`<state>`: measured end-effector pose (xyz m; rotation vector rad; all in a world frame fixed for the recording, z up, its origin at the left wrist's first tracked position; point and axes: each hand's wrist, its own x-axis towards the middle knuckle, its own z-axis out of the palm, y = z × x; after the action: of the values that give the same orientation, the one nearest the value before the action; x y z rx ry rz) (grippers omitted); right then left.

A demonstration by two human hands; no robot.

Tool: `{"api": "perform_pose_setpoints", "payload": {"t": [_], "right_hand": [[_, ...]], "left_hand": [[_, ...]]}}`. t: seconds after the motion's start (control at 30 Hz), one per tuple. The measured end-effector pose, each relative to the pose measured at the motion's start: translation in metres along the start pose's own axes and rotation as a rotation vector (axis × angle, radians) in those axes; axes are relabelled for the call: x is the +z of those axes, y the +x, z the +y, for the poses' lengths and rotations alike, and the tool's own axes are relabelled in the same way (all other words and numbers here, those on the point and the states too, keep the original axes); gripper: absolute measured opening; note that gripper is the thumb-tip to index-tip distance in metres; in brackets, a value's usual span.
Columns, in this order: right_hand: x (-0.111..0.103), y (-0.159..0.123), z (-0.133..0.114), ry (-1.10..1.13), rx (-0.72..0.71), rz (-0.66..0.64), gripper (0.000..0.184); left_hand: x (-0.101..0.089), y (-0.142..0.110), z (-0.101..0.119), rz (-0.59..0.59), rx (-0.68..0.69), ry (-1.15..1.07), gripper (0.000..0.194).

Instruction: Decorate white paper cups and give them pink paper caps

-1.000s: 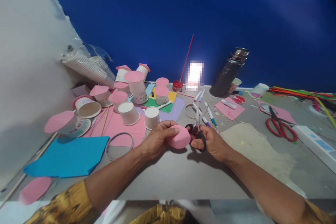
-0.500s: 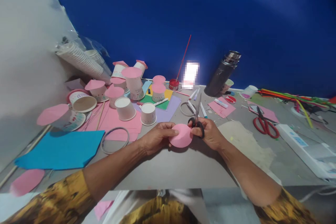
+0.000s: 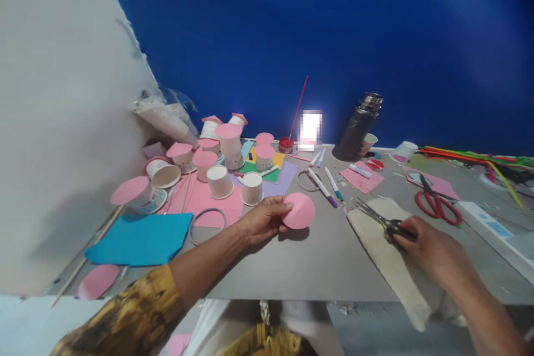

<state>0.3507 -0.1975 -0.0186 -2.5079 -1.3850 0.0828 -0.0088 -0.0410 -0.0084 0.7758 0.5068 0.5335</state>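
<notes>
Between the thumb and fingers of my left hand [image 3: 267, 219] is a round pink paper disc [image 3: 300, 211], held just above the grey table [image 3: 292, 267]. Off to the right, my right hand [image 3: 428, 245] grips the handles of black-handled scissors [image 3: 381, 222]. Their blades point left over a cream cloth [image 3: 384, 256], slightly parted. Whether the scissors touch the cloth I cannot tell. Two white paper cups [image 3: 252, 188] stand upside down left of the disc. Behind them are several cups topped with pink paper [image 3: 229, 132].
Blue paper [image 3: 139, 239] and a grey tape ring [image 3: 207, 226] lie at left. Several markers [image 3: 334, 183] rest mid-table. A dark flask [image 3: 356, 128] leans at the back. Red-handled scissors [image 3: 438, 206] and a white box [image 3: 488, 233] are at right. The table's front edge is close.
My right hand has moved away from the disc to the right, carrying the black-handled scissors down over the cloth. My left hand still holds the disc. The view has shifted.
</notes>
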Motion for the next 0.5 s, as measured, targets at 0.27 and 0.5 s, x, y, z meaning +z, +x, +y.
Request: {"api": "perform_pose_setpoints", "payload": {"t": [0.27, 0.5], "right_hand": [[0.007, 0.013, 0.006, 0.018, -0.058, -0.072, 0.021], [-0.005, -0.003, -0.005, -0.048, -0.008, 0.040, 0.026]], "left_hand": [[-0.007, -0.001, 0.001, 0.004, -0.056, 0.234, 0.038], [-0.004, -0.004, 0.004, 0.042, -0.039, 0.290, 0.043]]}}
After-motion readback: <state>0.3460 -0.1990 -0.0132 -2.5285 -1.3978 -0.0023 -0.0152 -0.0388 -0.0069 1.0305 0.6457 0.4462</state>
